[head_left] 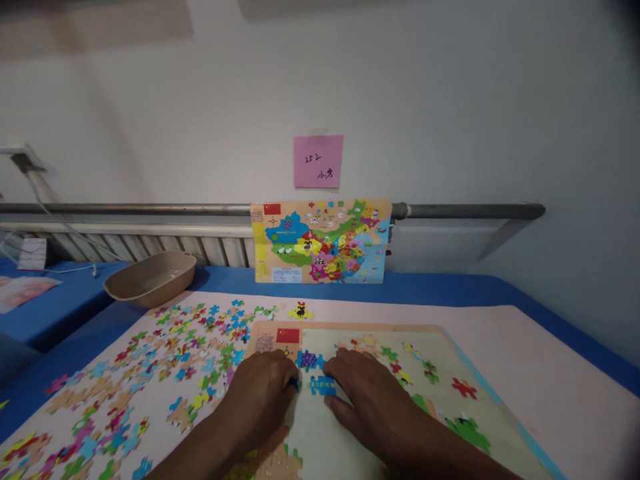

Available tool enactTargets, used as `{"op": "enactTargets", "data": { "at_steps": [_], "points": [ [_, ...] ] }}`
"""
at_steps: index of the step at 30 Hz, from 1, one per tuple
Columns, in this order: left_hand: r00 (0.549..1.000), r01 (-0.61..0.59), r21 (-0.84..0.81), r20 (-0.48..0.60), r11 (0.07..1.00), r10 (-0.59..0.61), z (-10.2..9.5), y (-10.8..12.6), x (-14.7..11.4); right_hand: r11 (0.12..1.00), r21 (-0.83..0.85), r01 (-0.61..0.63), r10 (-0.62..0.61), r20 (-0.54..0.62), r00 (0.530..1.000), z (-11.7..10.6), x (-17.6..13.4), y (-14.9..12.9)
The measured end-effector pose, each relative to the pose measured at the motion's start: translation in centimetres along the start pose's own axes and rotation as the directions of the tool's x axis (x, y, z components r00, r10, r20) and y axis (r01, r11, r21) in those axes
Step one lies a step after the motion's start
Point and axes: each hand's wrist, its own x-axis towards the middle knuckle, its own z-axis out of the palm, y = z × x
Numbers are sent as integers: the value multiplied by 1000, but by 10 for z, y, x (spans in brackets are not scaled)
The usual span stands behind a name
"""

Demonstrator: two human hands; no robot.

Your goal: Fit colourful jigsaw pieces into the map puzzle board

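Observation:
A puzzle board (320, 440) with a printed border lies in front of me, partly filled with pieces. My left hand (267, 383) is closed over its left side, with a small blue puzzle piece (296, 383) showing at the fingertips. My right hand (360, 383) has its thumb and fingers around the right end of a blue puzzle piece with yellow lettering (321, 385), which lies on the board. Just above sits a blue puzzle piece with a purple pattern (309, 360). My hands hide parts of the board.
Many loose puzzle pieces (155, 353) are spread over the pink sheet on the left. A yellow piece with a black animal (301, 311) lies beyond the board. A beige basin (153, 277) stands back left. A printed map (323, 241) leans against the wall rail (470, 211).

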Motion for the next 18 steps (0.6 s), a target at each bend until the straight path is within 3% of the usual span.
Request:
{"op": "enactTargets", "data": {
  "at_steps": [18],
  "points": [
    [998,57,-33,9,998,-57,-5,2,-3,999,-17,-40,40,-5,999,4,-1,2]
  ]
}}
